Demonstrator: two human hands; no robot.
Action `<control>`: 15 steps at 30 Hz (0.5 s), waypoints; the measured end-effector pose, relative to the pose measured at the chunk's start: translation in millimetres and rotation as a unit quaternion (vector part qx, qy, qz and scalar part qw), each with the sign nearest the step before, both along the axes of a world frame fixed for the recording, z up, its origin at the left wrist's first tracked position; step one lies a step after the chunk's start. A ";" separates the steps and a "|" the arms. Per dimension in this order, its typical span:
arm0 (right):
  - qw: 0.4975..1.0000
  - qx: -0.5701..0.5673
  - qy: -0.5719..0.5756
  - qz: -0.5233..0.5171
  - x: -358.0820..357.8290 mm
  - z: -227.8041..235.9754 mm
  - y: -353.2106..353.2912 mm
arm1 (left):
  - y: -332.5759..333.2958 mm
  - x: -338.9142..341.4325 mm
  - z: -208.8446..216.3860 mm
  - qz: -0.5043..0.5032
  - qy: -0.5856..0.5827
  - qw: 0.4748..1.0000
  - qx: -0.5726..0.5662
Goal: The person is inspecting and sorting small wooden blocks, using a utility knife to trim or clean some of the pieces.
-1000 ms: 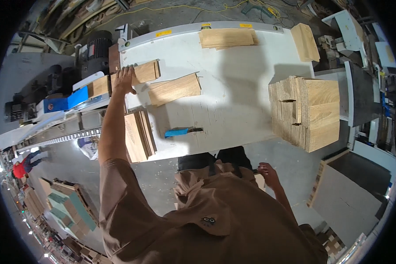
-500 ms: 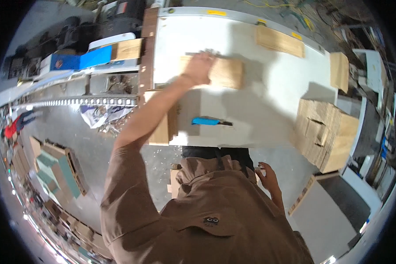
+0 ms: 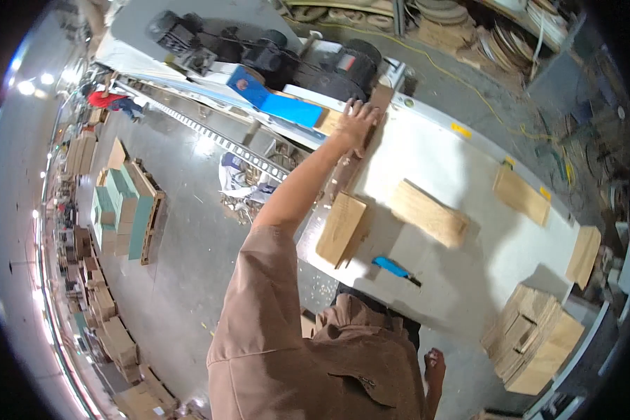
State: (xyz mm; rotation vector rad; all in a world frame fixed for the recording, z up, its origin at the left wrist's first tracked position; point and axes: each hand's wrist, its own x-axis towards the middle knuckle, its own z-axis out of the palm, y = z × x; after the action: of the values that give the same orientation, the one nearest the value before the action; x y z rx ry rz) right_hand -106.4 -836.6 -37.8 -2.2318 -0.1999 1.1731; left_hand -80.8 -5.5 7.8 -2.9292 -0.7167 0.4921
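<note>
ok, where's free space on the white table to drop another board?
Bare patch on the table between left hand and middle board; another between that board and the far boards. Crowded near edge: board stack, blue tool, big pile.

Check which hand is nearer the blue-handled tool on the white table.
Right. The right hand hangs low beside the body, just below the blue-handled tool. The left hand is stretched out to the white table's far edge, well beyond the tool.

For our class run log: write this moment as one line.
left hand: flat on wood strip at table edge | right hand: empty, at side | loose board: mid-table
</note>
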 end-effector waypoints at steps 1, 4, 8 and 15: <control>1.000 0.007 0.001 -0.001 -2.3 -8.9 -6.0 | 26.7 -11.3 -5.7 0.012 0.040 0.999 0.018; 0.999 0.030 0.030 -0.002 7.3 -25.2 -0.9 | 83.4 -53.4 -27.4 0.031 0.158 0.986 0.038; 1.000 0.018 0.004 0.005 24.5 4.0 28.3 | 78.3 -51.7 -25.0 -0.024 0.071 0.997 0.002; 0.982 0.080 -0.129 0.111 34.6 -35.5 52.8 | -109.9 54.5 13.8 -0.094 -0.098 0.969 -0.208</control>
State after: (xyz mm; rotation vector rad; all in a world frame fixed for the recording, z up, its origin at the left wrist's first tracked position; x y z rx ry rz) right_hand -71.8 -783.8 -73.4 -2.2540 -0.6405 0.9344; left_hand -26.3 -115.4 21.7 -3.4331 -0.3790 0.3767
